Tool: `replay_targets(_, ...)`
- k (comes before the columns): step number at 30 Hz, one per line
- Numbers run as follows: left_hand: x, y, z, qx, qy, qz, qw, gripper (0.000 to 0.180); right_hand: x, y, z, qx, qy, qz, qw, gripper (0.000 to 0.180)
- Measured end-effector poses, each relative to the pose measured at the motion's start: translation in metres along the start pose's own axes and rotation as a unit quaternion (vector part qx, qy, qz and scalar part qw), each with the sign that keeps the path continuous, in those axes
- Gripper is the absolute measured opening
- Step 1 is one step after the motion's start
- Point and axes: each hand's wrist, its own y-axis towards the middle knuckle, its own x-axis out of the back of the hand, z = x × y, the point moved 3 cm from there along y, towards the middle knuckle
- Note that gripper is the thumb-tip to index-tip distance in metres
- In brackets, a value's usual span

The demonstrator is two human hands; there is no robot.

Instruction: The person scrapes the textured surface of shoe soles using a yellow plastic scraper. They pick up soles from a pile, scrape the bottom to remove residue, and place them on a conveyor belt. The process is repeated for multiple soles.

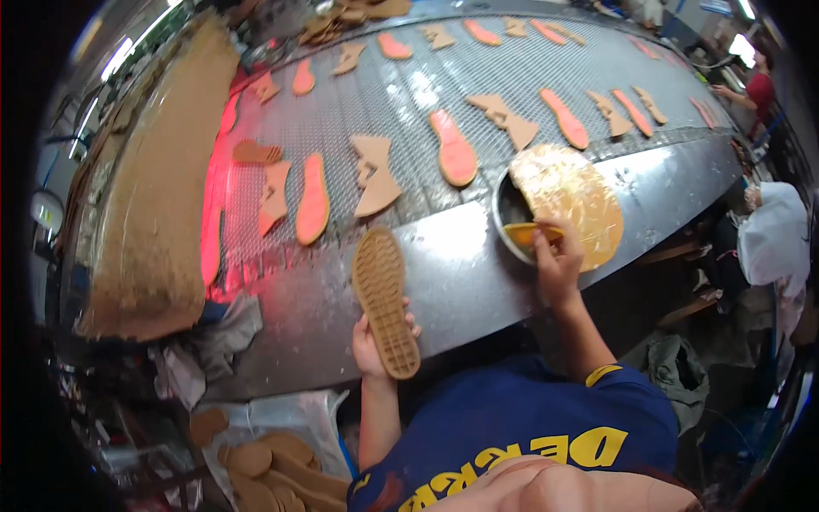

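My left hand [369, 348] grips a tan shoe sole [381, 294] by its lower end. The sole is held upright above the metal table edge, its grooved tread facing up. My right hand [560, 263] pinches a small yellow flat tool [522, 232] over the open part of a round metal bowl [502, 226]. A glossy yellowish cover [580, 200] lies across most of the bowl's top. What is inside the bowl looks dark and cannot be made out.
Behind a metal ledge [444, 256], a mesh conveyor [409, 102] carries rows of orange-topped soles [453, 149] and tan cut pieces [375, 175]. A brown-covered hood [162, 188] glows red at the left. Loose soles [273, 465] fill a bag at lower left. Another person [758, 90] stands far right.
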Motion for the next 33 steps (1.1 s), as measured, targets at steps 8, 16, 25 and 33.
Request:
replay_targets(8,-0.002,0.005,0.008,0.002,-0.046,0.022,0.999,0.061,-0.015,0.019,-0.002,-0.068,0.258,-0.014,0.964,0.016)
replay_targets(16,0.004,-0.002,-0.003,0.025,0.024,0.043,0.998,0.062,-0.08,-0.018,0.056,0.164,0.197,0.109,0.96,0.019)
replay_targets(25,-0.003,-0.001,0.001,0.053,0.029,0.044,0.997,0.061,-0.119,-0.027,0.069,0.308,-0.009,0.146,0.94,0.031)
replay_targets(33,-0.003,0.001,0.009,0.069,0.041,0.051,0.995,0.06,-0.114,-0.031,0.061,0.264,-0.009,0.146,0.953,0.029)
